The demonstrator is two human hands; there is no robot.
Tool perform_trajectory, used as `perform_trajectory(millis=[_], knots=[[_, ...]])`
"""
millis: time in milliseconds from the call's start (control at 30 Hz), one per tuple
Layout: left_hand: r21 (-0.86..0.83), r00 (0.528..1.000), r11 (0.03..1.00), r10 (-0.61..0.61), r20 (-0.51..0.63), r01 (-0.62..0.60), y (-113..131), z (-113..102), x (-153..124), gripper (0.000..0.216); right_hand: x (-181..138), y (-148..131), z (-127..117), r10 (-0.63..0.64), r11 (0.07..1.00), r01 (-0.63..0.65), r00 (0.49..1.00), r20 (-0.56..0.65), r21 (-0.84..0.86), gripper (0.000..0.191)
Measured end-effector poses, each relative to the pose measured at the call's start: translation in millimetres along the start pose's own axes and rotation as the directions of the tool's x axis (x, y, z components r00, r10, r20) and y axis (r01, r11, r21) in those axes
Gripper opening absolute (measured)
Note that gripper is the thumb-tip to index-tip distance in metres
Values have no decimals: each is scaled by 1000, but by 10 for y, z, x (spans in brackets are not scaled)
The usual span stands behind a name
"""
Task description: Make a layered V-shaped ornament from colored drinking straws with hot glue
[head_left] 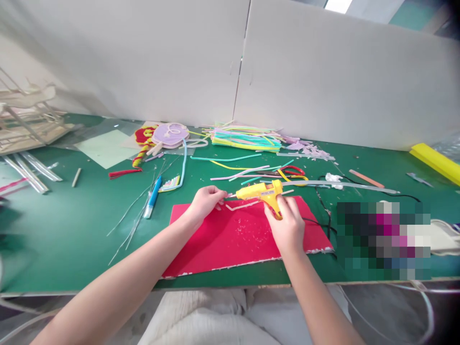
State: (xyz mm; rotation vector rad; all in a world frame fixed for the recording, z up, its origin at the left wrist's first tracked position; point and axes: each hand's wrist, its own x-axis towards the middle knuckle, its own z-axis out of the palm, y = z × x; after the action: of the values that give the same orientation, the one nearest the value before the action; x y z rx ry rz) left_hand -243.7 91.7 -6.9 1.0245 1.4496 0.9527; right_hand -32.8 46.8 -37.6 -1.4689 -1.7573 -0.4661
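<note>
You seem to be at a gluing step: your right hand [289, 224] is wrapped round the handle of the yellow glue gun [264, 191], held above the far edge of the red board [230, 244], its nozzle pointing left. Your left hand [204, 203] is closed at the fingertips, pinching a small pale piece [229, 195] right by that nozzle; whether they touch, you cannot tell from here. The board lies near the front edge of the green tabletop [89, 239], with a bent pale strip [241, 206] near its far edge. The next move likely calls for a steady pinch, fingertips clear of the hot tip, and a light, measured squeeze of the trigger.
</note>
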Motion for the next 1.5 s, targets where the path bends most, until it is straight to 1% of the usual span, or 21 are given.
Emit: perform_trajectory(millis=[233,367,633,833,1167,1500], knots=[[-15,1000,1000,2,22,-2,-3,-18,20,17,-6,2,39,4,1000,-5,999,48,2,28],[-30,999,999,-17,31,18,5,-24,23,18,-13,0,50,4,999,-5,999,41,40,26],[-25,998,999,-40,44,41,1,-19,13,15,-12,6,62,9,999,-10,1000,22,30,26],[-20,999,999,-27,26,28,-17,-11,3,16,-28,12,57,28,999,-31,998,56,38,28],[-20,1000,1000,-13,22,14,9,-8,-17,15,-16,15,50,48,997,-52,997,68,64,30],[-25,1000,1000,-6,24,6,-5,-23,-12,12,-19,28,42,64,996,-66,997,33,54,28]])
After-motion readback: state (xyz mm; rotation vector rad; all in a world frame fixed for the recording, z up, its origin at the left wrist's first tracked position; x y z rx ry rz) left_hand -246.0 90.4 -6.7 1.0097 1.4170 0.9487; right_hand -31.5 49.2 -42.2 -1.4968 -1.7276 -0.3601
